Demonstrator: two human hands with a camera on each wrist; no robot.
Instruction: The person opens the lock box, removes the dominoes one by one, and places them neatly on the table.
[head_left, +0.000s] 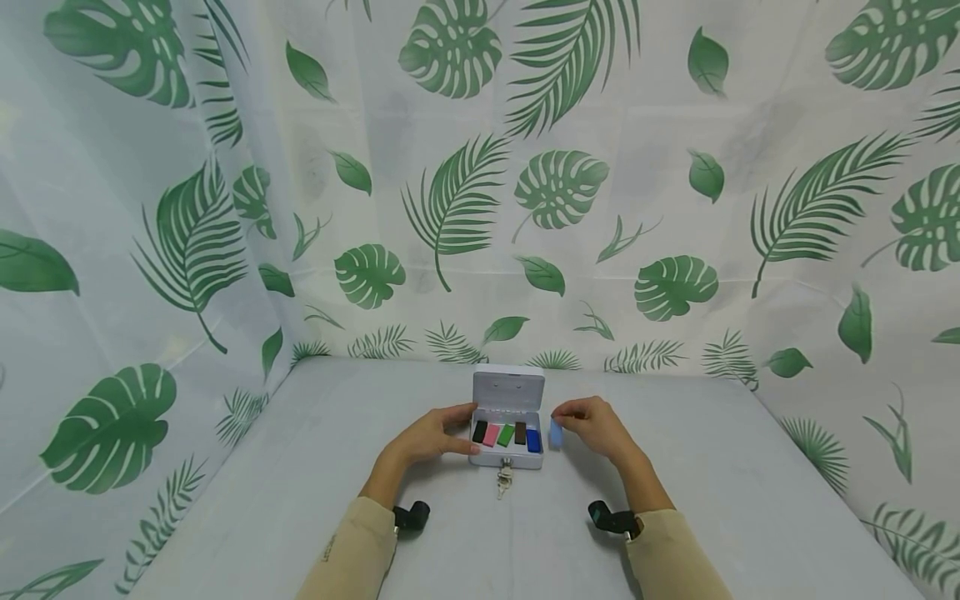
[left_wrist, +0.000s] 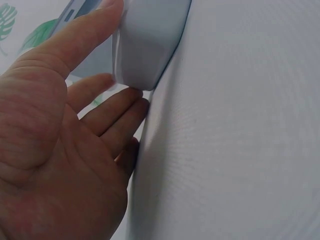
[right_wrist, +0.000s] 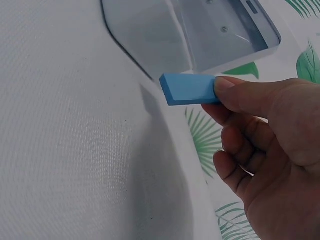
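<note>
A small light-grey metal cash box [head_left: 510, 460] stands on the table with its lid [head_left: 508, 390] raised. Inside lie several coloured blocks, among them a black block [head_left: 480, 432], a green block [head_left: 506, 435] and a dark blue block [head_left: 533, 441]. My left hand [head_left: 427, 435] touches the box's left side, thumb at the front corner and fingers spread along the wall. Just right of the box, my right hand [head_left: 597, 425] pinches a light blue block [right_wrist: 190, 89] by one end between thumb and forefinger. Its long body points away from the fingertips, above the table.
Keys [head_left: 505, 479] hang from the lock on the box's front. The grey table cloth [head_left: 480, 542] reaches back to a white curtain [head_left: 480, 308] with green leaf prints, which also closes off both sides. Each wrist wears a black camera mount [head_left: 411, 517].
</note>
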